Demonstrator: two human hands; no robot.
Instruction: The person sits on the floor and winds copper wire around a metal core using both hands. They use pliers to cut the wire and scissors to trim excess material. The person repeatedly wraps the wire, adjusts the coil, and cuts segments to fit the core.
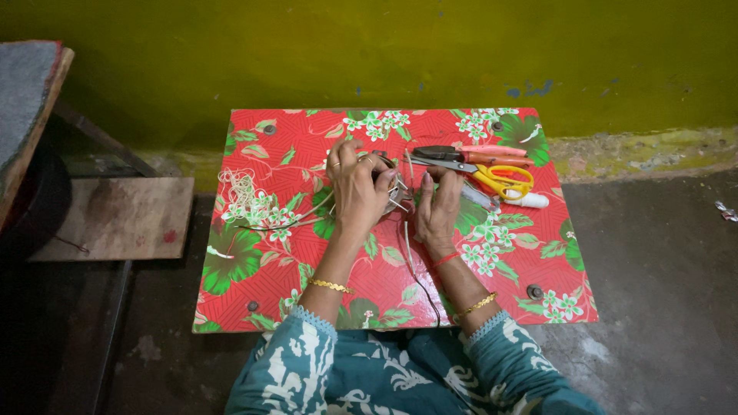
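While both hands meet near the middle of the frame, a small dark part with thin metal pins sits between them, just above the centre of the bench. The left hand wraps around it from the left, its grip clamped on the part with the fingers curled over the top. The right hand presses in from the right, fingertips together against the same part; most of the part is hidden by the two hands, so its shape is hard to tell. A thin dark wire runs from under the hands down toward the lower edge of the bench.

Just right of the hands, in the upper right of the bench, lie red-handled pliers, yellow-handled scissors touching them, and a small white tube beside the scissors. Left of the hands, a loose tangle of pale wire rests on the red floral cover, with strands trailing toward the left hand. A wooden board lies on the floor at the left of the frame, well apart from the bench.
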